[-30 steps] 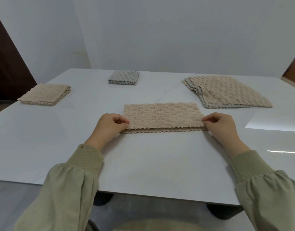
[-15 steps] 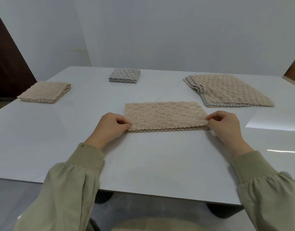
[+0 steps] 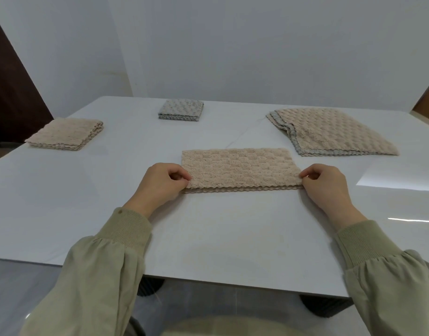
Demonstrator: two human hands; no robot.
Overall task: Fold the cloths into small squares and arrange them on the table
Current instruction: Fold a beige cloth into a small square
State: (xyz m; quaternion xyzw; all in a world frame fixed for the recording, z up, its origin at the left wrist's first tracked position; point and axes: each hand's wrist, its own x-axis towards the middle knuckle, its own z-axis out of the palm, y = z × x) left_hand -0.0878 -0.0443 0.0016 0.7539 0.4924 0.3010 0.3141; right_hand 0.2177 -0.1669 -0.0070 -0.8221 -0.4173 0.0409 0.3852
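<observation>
Cloth (image 3: 240, 168) is lying at the middle of the surface (image 3: 208, 238), folded into a long beige strip, its waffled top layer sitting almost flush over the lower one. The left hand (image 3: 160, 183) and right hand (image 3: 327, 184) are each pinching a near corner. Since a second ago they are only nudging slightly, seemingly squaring the scalloped edges. The half-fold is looking settled, and a crosswise fold is probably coming.

Bright, soft, even light; faint shadows. White glare lies on the glossy table (image 3: 208, 238) at 3 o'clock. Wide-angle bending toward the edges; slightly soft detail.
</observation>
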